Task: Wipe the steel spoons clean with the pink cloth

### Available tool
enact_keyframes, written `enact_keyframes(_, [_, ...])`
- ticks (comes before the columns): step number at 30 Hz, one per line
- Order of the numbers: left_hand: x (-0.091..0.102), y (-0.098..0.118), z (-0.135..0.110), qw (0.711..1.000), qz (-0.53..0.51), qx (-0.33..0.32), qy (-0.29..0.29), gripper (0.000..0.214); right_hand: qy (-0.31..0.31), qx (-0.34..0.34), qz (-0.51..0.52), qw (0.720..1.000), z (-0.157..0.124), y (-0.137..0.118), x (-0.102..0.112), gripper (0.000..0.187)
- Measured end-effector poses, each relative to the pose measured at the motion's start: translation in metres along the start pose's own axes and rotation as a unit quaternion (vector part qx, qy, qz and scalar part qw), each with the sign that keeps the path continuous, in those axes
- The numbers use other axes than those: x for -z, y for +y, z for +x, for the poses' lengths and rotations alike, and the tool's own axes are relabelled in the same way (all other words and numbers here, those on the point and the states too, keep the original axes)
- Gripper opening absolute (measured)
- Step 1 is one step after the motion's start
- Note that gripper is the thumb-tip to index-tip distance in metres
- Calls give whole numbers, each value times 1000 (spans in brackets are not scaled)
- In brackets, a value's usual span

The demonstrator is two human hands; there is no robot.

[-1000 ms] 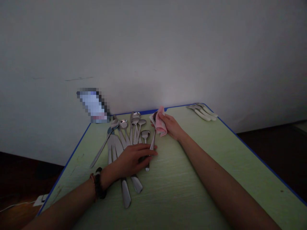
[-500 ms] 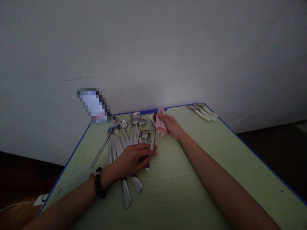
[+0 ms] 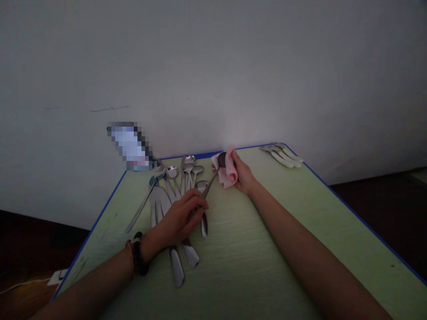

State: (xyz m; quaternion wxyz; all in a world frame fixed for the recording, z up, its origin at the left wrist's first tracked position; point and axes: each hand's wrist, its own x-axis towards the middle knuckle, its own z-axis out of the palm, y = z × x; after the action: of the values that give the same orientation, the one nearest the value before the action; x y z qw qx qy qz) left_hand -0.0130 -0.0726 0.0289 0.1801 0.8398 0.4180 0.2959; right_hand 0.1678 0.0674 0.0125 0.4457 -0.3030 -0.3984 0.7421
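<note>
In the head view, your left hand (image 3: 183, 215) pinches the spoon (image 3: 221, 160) by its handle, between thumb and fingers. The bowl lies beyond those fingertips, up and to their right, against the cloth (image 3: 231, 172) in your right hand (image 3: 246, 176). Your right thumb lies along the near side of the cloth, with the other fingers curled behind it, cupping the bowl's back; the light is dim and the cloth covers them, so you can't quite tell how hard they press.

Expect the spoon to be light, stiff and hard to harm, but its smooth metal is likely to twist in a loose pinch. Keep your left grip on the flat of the handle, clear of the cloth, and let your right fingers back the bowl. The cloth looks soft and thin, so it should fold easily around the rim. Just under and left of your left fingers lies the steel cutlery (image 3: 163, 195), which a dipping knuckle could nudge; the white-handled cutlery (image 3: 282, 160) sits well beyond your right fingers.
</note>
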Motion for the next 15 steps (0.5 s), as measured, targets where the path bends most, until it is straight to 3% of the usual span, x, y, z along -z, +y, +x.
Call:
enact_keyframes(4, [-4, -4, -3, 997, 1, 0, 75, 16, -1, -7, 26, 1000, -2, -2, -3, 46])
enact_keyframes(10, [-9, -9, -4, 975, -51, 17, 214, 22, -33, 22, -44, 998, -8, 0, -2, 37])
enact_keyframes(15, [-9, -12, -4, 974, -59, 30, 217, 17, -43, 5, -45, 998, -10, -1, -1, 37])
